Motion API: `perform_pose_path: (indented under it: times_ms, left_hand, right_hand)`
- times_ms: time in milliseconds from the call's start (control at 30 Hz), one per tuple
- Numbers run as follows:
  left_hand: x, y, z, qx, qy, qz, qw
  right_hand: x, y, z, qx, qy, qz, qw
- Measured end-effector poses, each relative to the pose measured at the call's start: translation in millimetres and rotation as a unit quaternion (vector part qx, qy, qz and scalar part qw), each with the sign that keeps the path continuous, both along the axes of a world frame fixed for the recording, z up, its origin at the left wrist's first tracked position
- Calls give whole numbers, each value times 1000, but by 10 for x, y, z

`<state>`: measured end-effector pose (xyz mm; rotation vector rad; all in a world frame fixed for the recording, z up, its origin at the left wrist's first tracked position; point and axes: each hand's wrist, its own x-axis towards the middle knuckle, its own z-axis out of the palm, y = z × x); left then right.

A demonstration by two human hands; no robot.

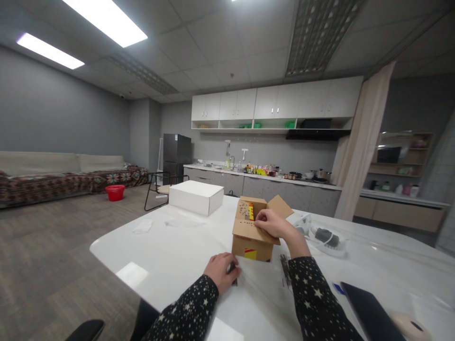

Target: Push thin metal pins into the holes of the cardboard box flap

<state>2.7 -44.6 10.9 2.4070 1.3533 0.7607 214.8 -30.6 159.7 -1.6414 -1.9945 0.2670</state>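
Note:
An open brown cardboard box with red and yellow markings stands on the white table, its flaps folded up and outward. My right hand is at the box's opening, fingers curled and pinched over the near flap. Whatever those fingertips hold, if anything, is hidden. Low on the tabletop in front of the box, my left hand is curled round a small dark object, mostly covered by the fingers. A dark thin strip of items in what looks like clear wrapping lies beside my right forearm.
Behind the box to the left sits a white box. Crumpled white tissue lies on the left. A white oval holder with something grey stands right; a black tablet-like slab and a beige round object lie nearer.

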Motion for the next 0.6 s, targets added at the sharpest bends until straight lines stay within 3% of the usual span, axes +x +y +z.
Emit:
perform_pose_path:
  times_ms: [600]
  left_hand:
    - [32,41,-47,9,-7,-10,1000]
  right_hand:
    - [29,133,-85,7,-48,-17,999]
